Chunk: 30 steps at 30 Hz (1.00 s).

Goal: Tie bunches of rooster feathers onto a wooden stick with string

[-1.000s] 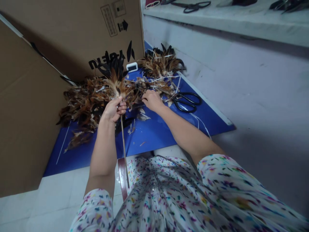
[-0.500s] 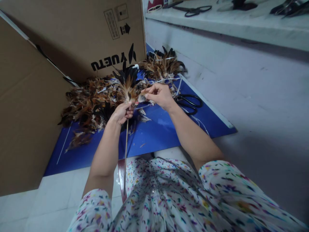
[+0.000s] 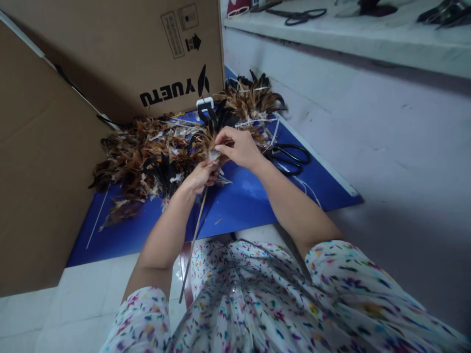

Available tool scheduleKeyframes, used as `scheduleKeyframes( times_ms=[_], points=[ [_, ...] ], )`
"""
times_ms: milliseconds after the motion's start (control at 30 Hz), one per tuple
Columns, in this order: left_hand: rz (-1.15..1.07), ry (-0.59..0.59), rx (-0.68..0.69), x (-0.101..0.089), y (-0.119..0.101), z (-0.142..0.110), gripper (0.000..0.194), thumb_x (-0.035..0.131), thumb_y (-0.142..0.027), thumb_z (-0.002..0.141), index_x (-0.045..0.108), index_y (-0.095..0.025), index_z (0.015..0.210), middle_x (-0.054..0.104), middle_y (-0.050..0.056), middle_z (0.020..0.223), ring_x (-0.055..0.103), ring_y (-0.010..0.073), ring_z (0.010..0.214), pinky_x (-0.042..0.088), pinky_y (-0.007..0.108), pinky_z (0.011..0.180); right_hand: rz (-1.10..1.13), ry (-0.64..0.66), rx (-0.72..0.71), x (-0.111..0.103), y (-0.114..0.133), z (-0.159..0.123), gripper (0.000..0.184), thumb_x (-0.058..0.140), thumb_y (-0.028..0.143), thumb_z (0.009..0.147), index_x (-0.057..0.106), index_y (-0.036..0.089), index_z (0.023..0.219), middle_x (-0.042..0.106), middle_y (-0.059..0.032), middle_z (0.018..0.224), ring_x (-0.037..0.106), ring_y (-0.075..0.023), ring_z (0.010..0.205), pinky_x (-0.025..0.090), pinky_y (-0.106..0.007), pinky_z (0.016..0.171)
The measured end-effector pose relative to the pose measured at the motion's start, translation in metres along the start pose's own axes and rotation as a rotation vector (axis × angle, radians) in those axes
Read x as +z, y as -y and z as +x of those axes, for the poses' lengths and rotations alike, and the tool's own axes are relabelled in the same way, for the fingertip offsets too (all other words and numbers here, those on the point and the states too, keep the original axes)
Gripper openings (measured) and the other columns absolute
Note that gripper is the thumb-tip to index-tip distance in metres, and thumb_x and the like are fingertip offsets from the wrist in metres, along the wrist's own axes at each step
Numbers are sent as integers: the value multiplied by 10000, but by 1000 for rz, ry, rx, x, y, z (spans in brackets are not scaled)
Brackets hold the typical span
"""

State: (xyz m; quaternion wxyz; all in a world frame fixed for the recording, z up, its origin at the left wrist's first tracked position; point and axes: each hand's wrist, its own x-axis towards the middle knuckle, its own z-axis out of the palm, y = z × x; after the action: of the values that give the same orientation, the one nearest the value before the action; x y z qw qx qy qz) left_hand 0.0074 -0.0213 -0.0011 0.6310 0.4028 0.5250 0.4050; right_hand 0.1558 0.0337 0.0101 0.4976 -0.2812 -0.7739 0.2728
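Feathers (image 3: 205, 143), likely light and easily crushed, top a stick (image 3: 198, 215) left of the scissors (image 3: 290, 158); left hand (image 3: 201, 176) grips the probably stiff stick, seemingly the safer hold; right hand (image 3: 239, 145) pinches feathers.

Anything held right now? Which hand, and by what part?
The left hand grips the stick near its upper end, just below the feathers. The right hand is at those feathers; whether it holds any cannot be told.
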Motion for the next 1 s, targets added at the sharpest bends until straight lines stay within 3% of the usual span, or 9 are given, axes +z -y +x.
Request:
scheduleKeyframes(
  times_ms=[200, 333, 467, 633, 1000],
  points=[
    [18, 9, -15, 3, 3, 1, 209, 593, -174, 830, 434, -169, 695, 415, -45, 546, 271, 2, 351, 123, 133, 358, -194, 149, -88, -5, 11, 8, 126, 544, 132, 801, 614, 173, 897, 637, -17, 823, 556, -144, 783, 400, -279, 761],
    [51, 13, -29, 5, 4, 2, 190, 550, -177, 852, 421, -175, 713, 408, -52, 550, 257, 2, 359, 123, 134, 366, -246, 185, -95, -4, 9, 14, 157, 533, 115, 804, 620, 161, 926, 630, -18, 819, 535, -132, 761, 378, -263, 744],
    [79, 6, -15, 7, 4, 2, 180, 485, -172, 892, 413, -175, 727, 403, -51, 555, 270, 5, 358, 116, 146, 374, -281, 194, -80, -1, 5, 16, 171, 520, 102, 804, 618, 158, 933, 622, -16, 814, 528, -125, 749, 365, -255, 735],
    [88, -3, -8, 6, 6, 4, 200, 568, -222, 866, 426, -176, 733, 410, -50, 564, 275, 7, 365, 115, 157, 382, -315, 189, -57, 0, 4, 16, 178, 515, 97, 796, 611, 166, 929, 609, -1, 788, 512, -119, 720, 355, -243, 720],
    [95, 1, 16, 6, 7, 3, 205, 570, -198, 860, 444, -158, 704, 406, -50, 554, 264, 3, 368, 128, 150, 367, -255, 181, 46, -1, 15, 17, 167, 560, 83, 742, 610, 166, 878, 628, -6, 793, 540, -130, 733, 385, -262, 733]
  ],
)
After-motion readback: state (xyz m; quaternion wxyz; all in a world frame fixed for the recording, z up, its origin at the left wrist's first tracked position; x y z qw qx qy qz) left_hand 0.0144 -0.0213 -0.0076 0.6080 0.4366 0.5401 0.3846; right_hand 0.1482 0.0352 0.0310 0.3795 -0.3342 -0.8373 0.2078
